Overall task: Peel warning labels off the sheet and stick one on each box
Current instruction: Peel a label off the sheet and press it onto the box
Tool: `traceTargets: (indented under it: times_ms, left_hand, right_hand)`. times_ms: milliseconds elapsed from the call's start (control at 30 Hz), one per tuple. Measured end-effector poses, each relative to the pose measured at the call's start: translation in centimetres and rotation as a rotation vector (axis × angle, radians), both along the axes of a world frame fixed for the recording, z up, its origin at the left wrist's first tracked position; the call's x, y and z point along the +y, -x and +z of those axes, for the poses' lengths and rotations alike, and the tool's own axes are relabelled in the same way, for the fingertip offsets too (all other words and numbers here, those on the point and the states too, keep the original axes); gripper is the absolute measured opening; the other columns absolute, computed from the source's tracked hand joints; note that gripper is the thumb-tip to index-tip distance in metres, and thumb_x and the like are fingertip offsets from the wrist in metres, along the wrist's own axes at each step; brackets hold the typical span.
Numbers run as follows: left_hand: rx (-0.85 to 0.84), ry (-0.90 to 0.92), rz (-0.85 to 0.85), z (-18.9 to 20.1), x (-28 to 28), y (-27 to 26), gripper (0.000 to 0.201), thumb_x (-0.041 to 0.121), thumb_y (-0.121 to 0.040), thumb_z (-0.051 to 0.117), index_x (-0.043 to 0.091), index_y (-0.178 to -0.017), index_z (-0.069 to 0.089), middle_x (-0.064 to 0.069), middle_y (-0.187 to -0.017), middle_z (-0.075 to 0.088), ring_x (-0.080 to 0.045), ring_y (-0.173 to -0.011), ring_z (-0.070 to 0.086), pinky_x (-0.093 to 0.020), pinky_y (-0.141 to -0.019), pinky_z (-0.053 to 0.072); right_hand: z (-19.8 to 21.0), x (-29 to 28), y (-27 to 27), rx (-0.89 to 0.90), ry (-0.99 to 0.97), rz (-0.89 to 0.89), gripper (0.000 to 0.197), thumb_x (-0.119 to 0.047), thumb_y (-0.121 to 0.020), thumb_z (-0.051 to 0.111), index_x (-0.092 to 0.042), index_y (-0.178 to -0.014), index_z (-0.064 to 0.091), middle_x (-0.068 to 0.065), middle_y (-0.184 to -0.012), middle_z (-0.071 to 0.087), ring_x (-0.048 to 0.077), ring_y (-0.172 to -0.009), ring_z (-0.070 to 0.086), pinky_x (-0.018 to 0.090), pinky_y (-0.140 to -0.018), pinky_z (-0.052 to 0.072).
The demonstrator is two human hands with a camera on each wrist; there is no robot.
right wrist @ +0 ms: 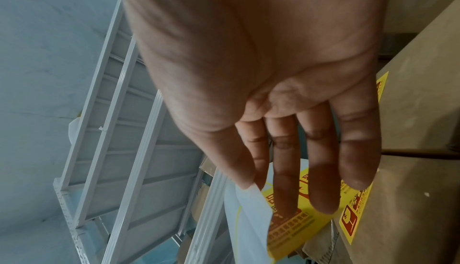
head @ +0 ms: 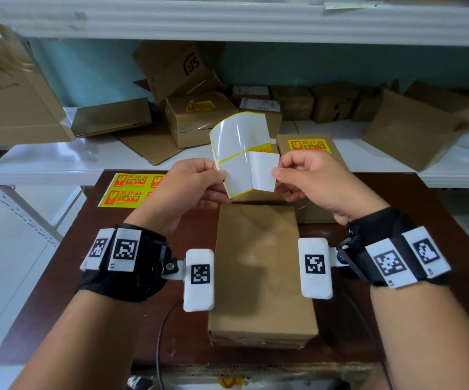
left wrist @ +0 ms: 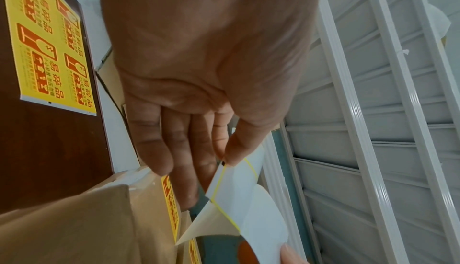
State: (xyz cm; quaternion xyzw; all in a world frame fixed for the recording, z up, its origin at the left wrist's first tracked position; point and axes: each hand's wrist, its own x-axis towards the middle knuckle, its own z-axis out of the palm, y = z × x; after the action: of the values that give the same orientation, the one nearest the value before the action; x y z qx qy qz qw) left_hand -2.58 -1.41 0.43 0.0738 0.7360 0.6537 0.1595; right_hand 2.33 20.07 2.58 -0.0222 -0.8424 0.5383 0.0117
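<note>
Left hand [head: 192,182] raised above the tabletop [head: 45,291], grip narrow: thumb and forefinger pinching the left edge of the backing sheet [head: 237,142], other fingers [left wrist: 159,146] loosely extended beneath. Sheet mostly bare and glossy, yellow outlines marking emptied label spots, top curling away. Right hand [head: 316,182] opposite, grip likewise narrow, thumb and forefinger pinching a half-peeled warning label [head: 264,171], white back toward the head camera, printed yellow face [right wrist: 293,221] showing from the right wrist; one edge not yet free of the sheet. Directly below both hands, a plain brown box [head: 258,274] on the tabletop, unlabelled on top. Beyond it, a labelled box [head: 309,146]. At the tabletop's far left, a full label sheet [head: 132,190] lying flat.
</note>
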Motion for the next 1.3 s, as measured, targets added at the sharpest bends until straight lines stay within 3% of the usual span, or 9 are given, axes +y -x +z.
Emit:
traceTargets:
  times_ms: [233,367,467,633,800,967,1167,1300]
  left_hand:
    - [-0.001,0.028,0.050,-1.1,-0.5,1.0,0.009,0.020,-0.100,0.059,0.012,-0.097,0.060,-0.006,-0.080,0.073,-0.018,-0.073,0.075,-0.021,-0.057,0.051]
    - [-0.007,0.028,0.073,-1.6,-0.8,1.6,0.011,0.021,-0.100,0.060,0.015,-0.091,0.059,0.000,-0.072,0.073,-0.019,-0.073,0.075,-0.020,-0.056,0.050]
    - [-0.012,0.029,0.093,-1.9,-0.8,1.9,0.014,0.021,-0.099,0.060,0.017,-0.086,0.058,0.003,-0.068,0.072,-0.017,-0.070,0.075,-0.021,-0.056,0.051]
    - [-0.016,0.038,0.123,-2.6,-0.8,2.4,0.009,0.021,-0.099,0.061,0.014,-0.093,0.061,0.005,-0.066,0.071,-0.014,-0.066,0.073,-0.020,-0.054,0.050]
    - [-0.010,0.047,0.143,-3.1,-0.8,2.6,0.009,0.020,-0.099,0.061,0.014,-0.093,0.061,0.006,-0.064,0.069,-0.011,-0.060,0.070,-0.019,-0.051,0.049]
    - [-0.008,0.047,0.174,-3.5,-0.8,2.8,0.009,0.018,-0.099,0.060,0.013,-0.092,0.062,0.003,-0.068,0.064,-0.010,-0.056,0.067,-0.022,-0.053,0.050]
    - [-0.020,0.062,0.207,-3.9,-1.0,3.1,0.014,0.018,-0.098,0.061,0.016,-0.085,0.059,-0.003,-0.077,0.060,-0.009,-0.055,0.065,-0.022,-0.051,0.051]
    - [-0.023,0.065,0.224,-4.1,-1.1,3.3,0.013,0.017,-0.099,0.060,0.016,-0.086,0.058,-0.003,-0.075,0.059,-0.009,-0.054,0.064,-0.021,-0.050,0.051]
  right_hand:
    - [-0.2,0.3,0.1,-0.008,0.013,-0.020,0.016,-0.016,-0.098,0.063,0.000,-0.096,0.065,0.004,-0.087,0.071,0.013,-0.076,0.072,0.034,-0.073,0.057]
    - [-0.3,0.7,0.2,-0.015,0.021,-0.024,0.021,-0.017,-0.099,0.062,0.004,-0.102,0.064,0.007,-0.091,0.072,0.015,-0.077,0.071,0.033,-0.073,0.057]
    - [-0.3,1.0,0.2,-0.021,0.017,-0.039,0.020,-0.018,-0.099,0.061,0.002,-0.102,0.065,0.004,-0.091,0.071,0.014,-0.077,0.072,0.031,-0.072,0.059]
    - [-0.4,1.6,0.1,-0.030,0.026,-0.070,0.012,-0.019,-0.099,0.061,-0.010,-0.095,0.067,0.008,-0.097,0.073,0.014,-0.079,0.073,0.028,-0.070,0.059]
    - [-0.5,2.3,0.2,-0.035,0.039,-0.095,0.018,-0.018,-0.099,0.062,-0.003,-0.104,0.067,0.012,-0.105,0.073,0.011,-0.075,0.072,0.028,-0.069,0.060]
    - [-0.4,2.8,0.1,-0.037,0.066,-0.101,0.010,-0.019,-0.098,0.063,-0.013,-0.094,0.069,0.012,-0.101,0.074,0.018,-0.082,0.073,0.032,-0.073,0.059]
    - [-0.2,3.0,0.0,-0.040,0.106,-0.091,0.014,-0.019,-0.099,0.062,-0.008,-0.101,0.070,0.019,-0.111,0.073,0.015,-0.081,0.072,0.031,-0.073,0.059]
    - [-0.1,3.2,-0.1,-0.041,0.132,-0.103,0.011,-0.019,-0.099,0.061,-0.013,-0.097,0.070,0.017,-0.111,0.073,0.017,-0.082,0.073,0.031,-0.073,0.058]
